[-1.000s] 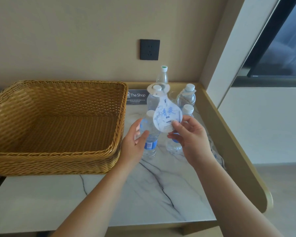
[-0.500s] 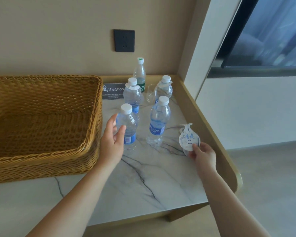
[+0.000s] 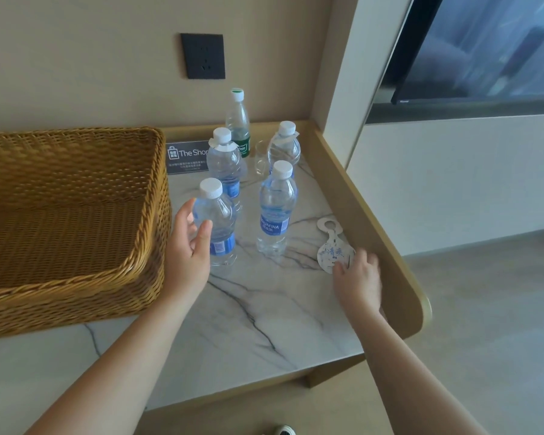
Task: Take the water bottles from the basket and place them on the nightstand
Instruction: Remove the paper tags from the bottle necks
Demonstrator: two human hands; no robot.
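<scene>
Several clear water bottles stand upright on the marble nightstand top. The nearest bottle has my left hand cupped loosely beside it, fingers apart, perhaps just touching. Another blue-label bottle stands to its right, two more behind. A taller green-label bottle is at the back. The wicker basket at left looks empty. My right hand rests flat on the edge of a white paper neck tag lying on the marble.
A drinking glass stands among the back bottles. A small dark "The Shop" sign leans at the wall. A raised wooden rim borders the top's right side. A black wall socket is above.
My right hand carried the paper tag from in front of the bottles down to the marble at right, where it now lies flat. My left hand stayed by the nearest bottle.
</scene>
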